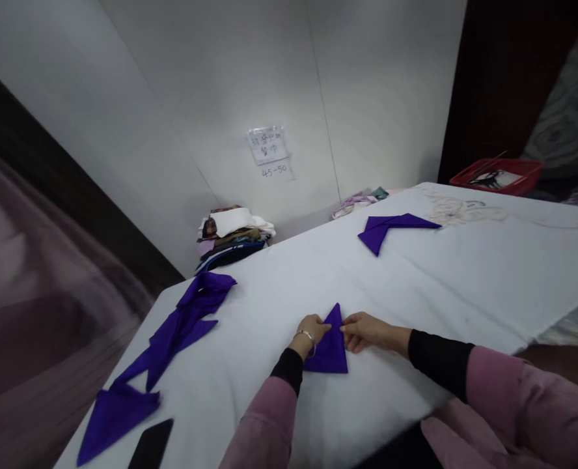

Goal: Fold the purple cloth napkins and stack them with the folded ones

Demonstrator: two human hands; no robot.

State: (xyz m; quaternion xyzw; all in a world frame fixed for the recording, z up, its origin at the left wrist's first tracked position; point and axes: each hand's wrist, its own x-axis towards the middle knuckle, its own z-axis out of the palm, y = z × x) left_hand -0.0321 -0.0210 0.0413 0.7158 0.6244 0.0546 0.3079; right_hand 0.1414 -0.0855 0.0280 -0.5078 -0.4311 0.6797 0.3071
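Note:
A folded purple cloth (334,357), triangular with its tip pointing away from me, lies flat on the white-covered table (377,404). My left hand (312,331), with a bracelet at the wrist, is closed at the cloth's left side, thumb and fingers on the fabric near the tip. On the opposite edge, my right hand (362,331) pinches the cloth between thumb and fingers, the other fingers curled below. Another folded purple cloth (381,229), bent at an angle, rests farther back on the right. Several crumpled purple cloths (181,332) lie along the table's left side.
A black phone-like slab (152,444) lies at the front left. Behind the table stands a pile of folded fabrics (233,236). Loose threads (465,212) and a red basket (501,177) are at the back right. A handwritten paper sign (268,144) hangs on the wall.

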